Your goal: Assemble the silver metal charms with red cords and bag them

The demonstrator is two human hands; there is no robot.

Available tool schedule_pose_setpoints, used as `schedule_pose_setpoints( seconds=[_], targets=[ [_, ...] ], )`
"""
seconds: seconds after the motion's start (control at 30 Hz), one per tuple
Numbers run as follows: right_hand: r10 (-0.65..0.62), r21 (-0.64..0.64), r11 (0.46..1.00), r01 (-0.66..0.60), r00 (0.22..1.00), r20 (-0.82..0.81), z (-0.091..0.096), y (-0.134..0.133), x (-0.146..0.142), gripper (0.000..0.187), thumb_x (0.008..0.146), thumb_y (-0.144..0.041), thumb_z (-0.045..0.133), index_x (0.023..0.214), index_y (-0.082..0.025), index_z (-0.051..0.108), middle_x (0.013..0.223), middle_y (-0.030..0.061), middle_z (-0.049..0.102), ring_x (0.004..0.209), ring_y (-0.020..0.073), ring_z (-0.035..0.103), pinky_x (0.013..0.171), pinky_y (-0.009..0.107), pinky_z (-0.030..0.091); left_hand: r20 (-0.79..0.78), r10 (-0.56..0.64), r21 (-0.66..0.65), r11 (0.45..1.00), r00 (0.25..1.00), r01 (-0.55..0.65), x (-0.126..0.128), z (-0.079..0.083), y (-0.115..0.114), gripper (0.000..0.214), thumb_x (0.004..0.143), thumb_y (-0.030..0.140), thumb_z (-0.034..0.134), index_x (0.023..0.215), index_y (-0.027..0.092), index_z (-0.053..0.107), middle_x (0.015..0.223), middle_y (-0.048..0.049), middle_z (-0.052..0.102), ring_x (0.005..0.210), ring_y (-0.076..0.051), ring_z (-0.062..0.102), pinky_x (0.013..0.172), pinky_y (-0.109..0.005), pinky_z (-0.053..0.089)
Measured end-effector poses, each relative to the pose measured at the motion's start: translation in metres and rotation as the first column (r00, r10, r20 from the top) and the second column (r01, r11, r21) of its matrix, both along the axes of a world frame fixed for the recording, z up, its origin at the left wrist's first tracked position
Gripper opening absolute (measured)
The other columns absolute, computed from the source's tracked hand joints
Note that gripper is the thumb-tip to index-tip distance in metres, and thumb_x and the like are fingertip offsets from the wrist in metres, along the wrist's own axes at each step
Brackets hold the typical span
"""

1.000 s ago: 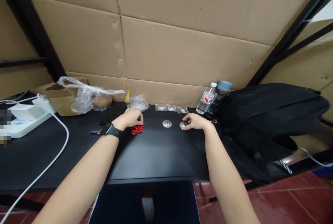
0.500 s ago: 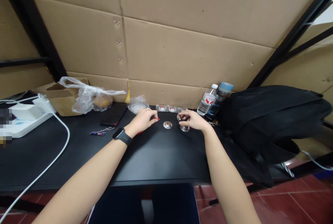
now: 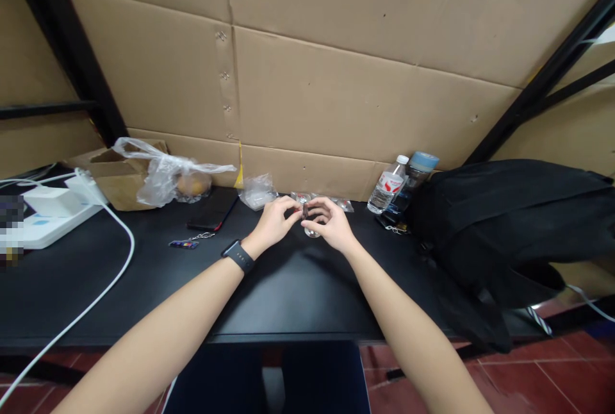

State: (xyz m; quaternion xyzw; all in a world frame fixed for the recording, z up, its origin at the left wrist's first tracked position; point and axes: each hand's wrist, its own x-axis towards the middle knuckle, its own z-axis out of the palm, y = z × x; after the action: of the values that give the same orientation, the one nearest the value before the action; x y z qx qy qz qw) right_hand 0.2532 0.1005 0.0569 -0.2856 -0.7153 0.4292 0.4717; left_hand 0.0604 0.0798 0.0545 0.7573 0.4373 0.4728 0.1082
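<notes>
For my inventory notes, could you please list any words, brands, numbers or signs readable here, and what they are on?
No text can be read.
Bottle label: red marking, too small and blurred.
Wrapped discs: red marks, too small and partly hidden.
Keychain tag: coloured pattern, too small to tell any lettering.

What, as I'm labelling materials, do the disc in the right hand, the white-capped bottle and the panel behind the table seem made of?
Disc in the right hand: metal or glossy plastic; it looks dark and shiny, but too small to settle.
Bottle: probably smooth, clear plastic; its sides are see-through.
Panel: apparently matt cardboard, judging by its brown colour and creases.
</notes>
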Motion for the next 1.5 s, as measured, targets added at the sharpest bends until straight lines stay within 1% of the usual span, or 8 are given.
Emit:
schedule_pose_setpoints(
  seconds=[0.27, 0.57, 0.77, 0.97, 1.13, 1.23, 1.33, 1.5],
  targets=[
    [-0.005, -0.004, 1.0, 0.004, 1.0, -0.019, -0.003, 0.004, 0.001, 0.048, 0.062, -0.031, 0.091, 0.098, -0.022, 0.061, 0.114, 0.0078, 0.069, 0.099, 0.0217, 0.071, 0.073, 0.029, 0.058, 0.08, 0.062, 0.019, 0.998, 0.995, -0.063, 0.006, -0.004, 0.0, 0.008, 0.091, 0.026, 0.065, 0.092, 0.022, 0.072, 0.102, -0.0051, 0.061, 0.101, -0.021, 0.062, 0.094, -0.037, 0.049],
    [-0.01, -0.065, 0.998, 0.013, 0.999, 0.046, -0.006, 0.007, 0.003, 0.047, 0.064, -0.041, 0.09, 0.1, -0.021, 0.067, 0.1, 0.0066, 0.072, 0.089, 0.0221, 0.071, 0.071, 0.031, 0.059, -0.044, 0.15, 0.07, 0.987, 0.988, -0.147, 0.005, 0.0, -0.005, 0.007, 0.088, 0.021, 0.068, 0.09, 0.024, 0.074, 0.105, -0.0045, 0.061, 0.11, -0.023, 0.057, 0.097, -0.04, 0.044],
    [-0.069, 0.145, 0.988, 0.046, 0.984, 0.161, 0.003, 0.007, 0.007, 0.03, 0.09, -0.049, 0.066, 0.094, -0.02, 0.073, 0.101, 0.0084, 0.071, 0.097, 0.0221, 0.067, 0.08, 0.033, 0.056, -0.055, 0.173, 0.058, 0.984, 0.983, -0.17, 0.003, 0.005, -0.007, 0.008, 0.09, 0.03, 0.069, 0.09, 0.026, 0.077, 0.106, -0.0041, 0.06, 0.108, -0.023, 0.057, 0.098, -0.041, 0.042],
    [-0.121, 0.206, 0.976, 0.073, 0.965, 0.234, 0.001, 0.008, 0.008, 0.025, 0.09, -0.044, 0.065, 0.085, -0.02, 0.069, 0.108, 0.0095, 0.066, 0.097, 0.0223, 0.065, 0.066, 0.029, 0.053, -0.119, 0.136, 0.046, 0.99, 0.984, -0.131, 0.007, 0.006, -0.011, 0.01, 0.091, 0.033, 0.068, 0.09, 0.027, 0.076, 0.107, -0.0048, 0.063, 0.112, -0.025, 0.057, 0.099, -0.043, 0.04],
    [-0.145, 0.282, 0.957, 0.063, 0.948, 0.282, 0.0, 0.008, 0.009, 0.021, 0.093, -0.038, 0.062, 0.084, -0.02, 0.067, 0.113, 0.01, 0.061, 0.094, 0.0206, 0.063, 0.066, 0.029, 0.054, -0.001, 0.112, 0.039, 0.993, 0.994, -0.112, 0.008, 0.008, -0.012, 0.022, 0.101, 0.032, 0.049, 0.111, 0.025, 0.068, 0.114, -0.0052, 0.066, 0.113, -0.022, 0.059, 0.098, -0.038, 0.042],
    [-0.125, 0.322, 0.947, 0.018, 0.941, 0.316, 0.002, 0.007, 0.011, 0.017, 0.093, -0.034, 0.061, 0.086, -0.02, 0.067, 0.115, 0.0104, 0.059, 0.097, 0.0215, 0.063, 0.069, 0.031, 0.055, -0.112, 0.088, 0.029, 0.996, 0.99, -0.085, 0.007, 0.007, -0.013, 0.022, 0.097, 0.038, 0.058, 0.112, 0.028, 0.069, 0.122, -0.0045, 0.065, 0.118, -0.025, 0.056, 0.099, -0.041, 0.039],
    [-0.13, 0.358, 0.934, 0.002, 0.933, 0.335, 0.003, 0.007, 0.013, 0.013, 0.094, -0.031, 0.06, 0.089, -0.02, 0.066, 0.117, 0.0103, 0.057, 0.103, 0.0215, 0.061, 0.073, 0.031, 0.054, -0.273, 0.075, -0.016, 0.996, 0.959, -0.083, 0.006, 0.0, -0.01, 0.016, 0.089, 0.04, 0.066, 0.098, 0.029, 0.074, 0.124, -0.0039, 0.065, 0.12, -0.028, 0.052, 0.098, -0.045, 0.037],
    [-0.138, 0.359, 0.933, -0.015, 0.907, 0.398, -0.002, 0.009, 0.013, 0.009, 0.093, -0.026, 0.06, 0.09, -0.02, 0.067, 0.118, 0.0102, 0.058, 0.107, 0.0214, 0.059, 0.071, 0.029, 0.052, -0.381, 0.027, -0.088, 0.994, 0.924, -0.066, 0.001, -0.012, -0.003, 0.015, 0.087, 0.041, 0.067, 0.092, 0.031, 0.076, 0.119, -0.0033, 0.068, 0.118, -0.03, 0.051, 0.097, -0.047, 0.038]
  ],
)
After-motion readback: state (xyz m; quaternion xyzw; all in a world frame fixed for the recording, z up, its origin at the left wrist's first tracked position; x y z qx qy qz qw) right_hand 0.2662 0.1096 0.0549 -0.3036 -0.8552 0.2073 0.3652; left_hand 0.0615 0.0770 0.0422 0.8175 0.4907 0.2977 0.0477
